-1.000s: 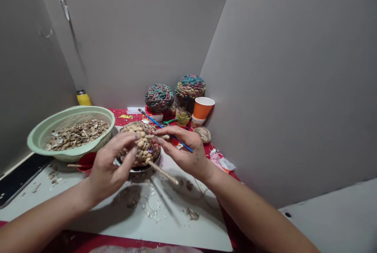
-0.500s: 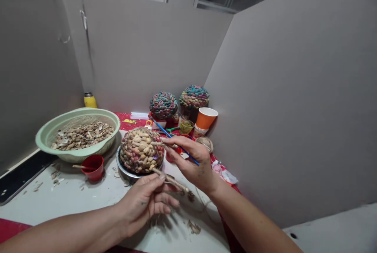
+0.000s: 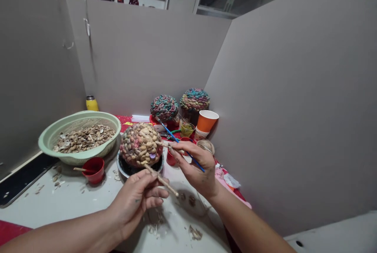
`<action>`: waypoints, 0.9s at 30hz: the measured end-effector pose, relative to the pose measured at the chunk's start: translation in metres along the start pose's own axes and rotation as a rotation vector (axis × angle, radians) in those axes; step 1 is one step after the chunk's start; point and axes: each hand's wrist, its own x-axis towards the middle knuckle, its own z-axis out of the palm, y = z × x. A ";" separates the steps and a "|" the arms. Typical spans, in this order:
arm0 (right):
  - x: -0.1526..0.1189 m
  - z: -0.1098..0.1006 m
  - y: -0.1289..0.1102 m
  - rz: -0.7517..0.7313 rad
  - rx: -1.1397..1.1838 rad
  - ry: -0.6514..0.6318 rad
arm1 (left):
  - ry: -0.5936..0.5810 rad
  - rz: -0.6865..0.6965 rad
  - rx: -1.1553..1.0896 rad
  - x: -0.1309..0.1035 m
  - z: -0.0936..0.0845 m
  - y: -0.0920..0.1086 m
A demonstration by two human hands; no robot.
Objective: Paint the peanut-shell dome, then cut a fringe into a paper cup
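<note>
A ball covered in nut shells [image 3: 140,145], tan with red and purple patches, rests tilted in a round metal-rimmed bowl [image 3: 125,172]. Two twine-wrapped sticks stand out from its right side. My left hand [image 3: 138,198] pinches the lower stick [image 3: 165,182] between thumb and fingers, its other fingers curled loosely. With my right hand [image 3: 196,162] I grip the upper stick [image 3: 165,144], and a blue paintbrush [image 3: 171,134] is also held between those fingers. Where the sticks join the ball is partly hidden.
At the left are a green basket of shells [image 3: 48,143], a red cup [image 3: 94,170] and a black tray [image 3: 23,178]. Behind stand two coloured balls [image 3: 164,108], orange cups [image 3: 207,121] and twine [image 3: 205,146]. Grey panels surround the table.
The ball has tipped up and turned slightly in the bowl. Both hands have shifted a little, the left one leftward and down. Dark bits near the lower stick's end now lie on the table.
</note>
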 end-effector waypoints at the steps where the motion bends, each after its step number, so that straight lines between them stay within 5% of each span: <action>1: -0.004 -0.001 0.000 -0.010 -0.006 0.011 | 0.002 0.008 0.018 -0.001 -0.002 0.002; 12: -0.071 -0.005 -0.009 -0.278 -0.046 -0.228 | 0.061 -0.055 0.276 -0.011 -0.050 -0.013; 27: -0.077 0.002 -0.016 -0.386 -0.050 -0.334 | -0.030 -0.020 0.431 -0.011 -0.090 -0.012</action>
